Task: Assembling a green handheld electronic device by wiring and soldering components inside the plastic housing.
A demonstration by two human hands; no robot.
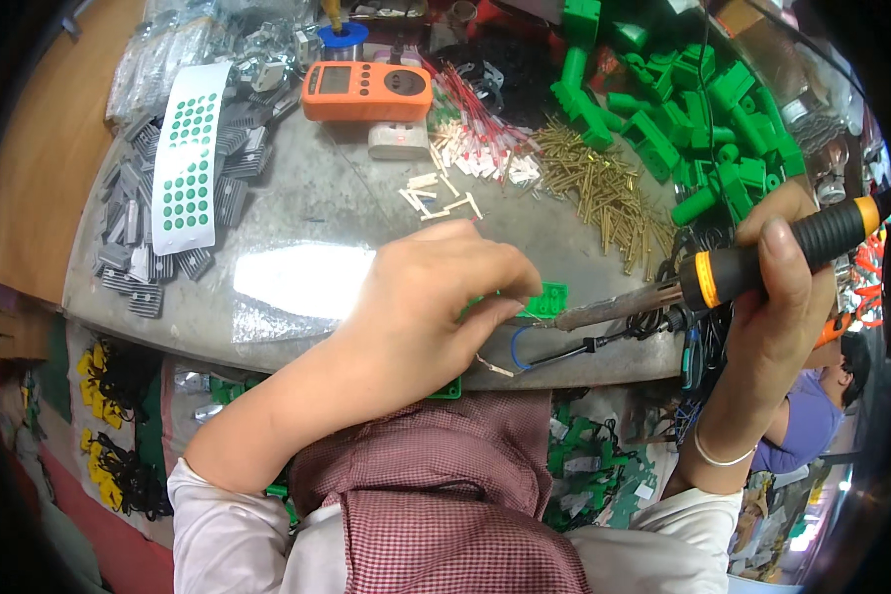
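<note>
My left hand (450, 287) is over the front part of the grey table, thumb and fingers pinched together; what they hold is hidden. Beyond the fingertips shows a green plastic part (547, 300), and more green peeks between the fingers. My right hand (784, 282) grips a soldering iron (703, 281) with a black and yellow handle. Its tip points left, close to my left fingertips. A blue wire (517, 348) curves just below the tip, joined to a black cable (592, 345). A small cream piece with a thin lead (495, 367) lies under my left thumb.
An orange multimeter (366, 91) lies at the back, with solder on a blue spool (343, 40) behind. Grey finned parts (134, 223) and a green-dotted sticker sheet (185, 158) lie left. Brass screws (604, 183), red-wired pieces (485, 139) and green housings (703, 119) are piled right.
</note>
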